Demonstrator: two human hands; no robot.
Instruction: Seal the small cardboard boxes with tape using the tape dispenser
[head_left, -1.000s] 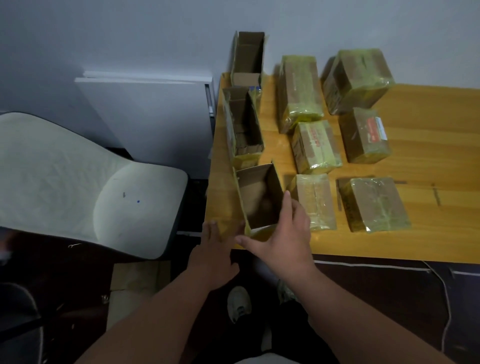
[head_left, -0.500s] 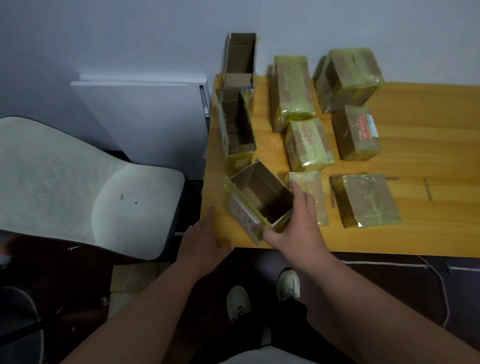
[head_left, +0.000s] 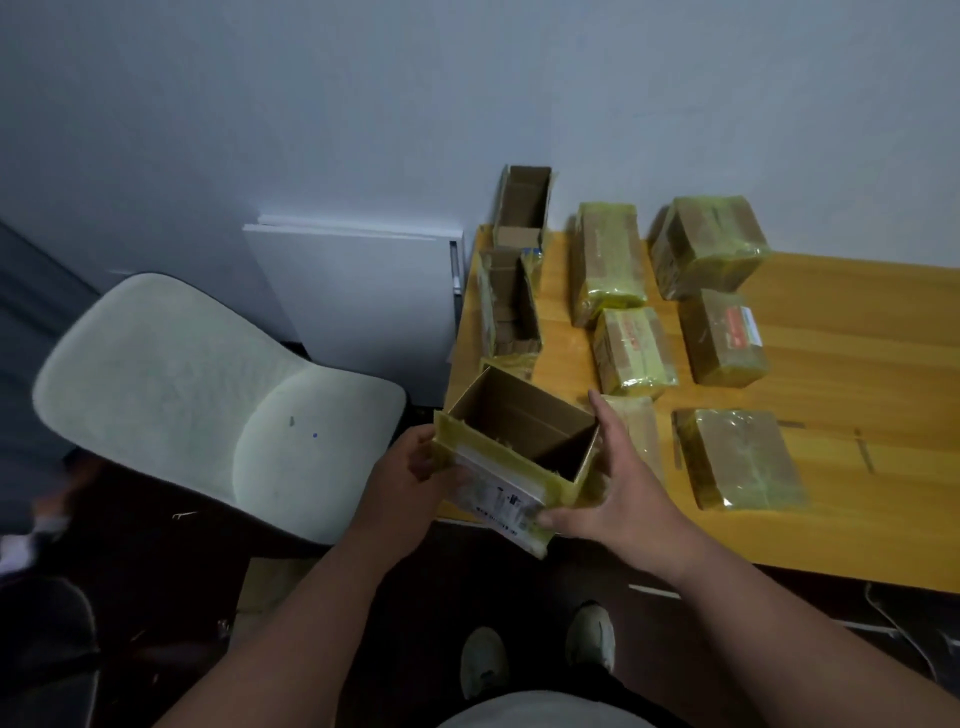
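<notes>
I see both hands holding the open box (head_left: 519, 447) at the table's (head_left: 857, 415) 7 o'clock corner, left hand (head_left: 415, 480) gripping its end, right hand (head_left: 610, 499) cupping the side; light, stiff card, slick tape—hold by corners.

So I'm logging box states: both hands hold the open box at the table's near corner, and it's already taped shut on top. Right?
Not quite. The head view shows both the left hand and right hand holding the box, but its top is open, the interior visible, not taped shut.
</notes>
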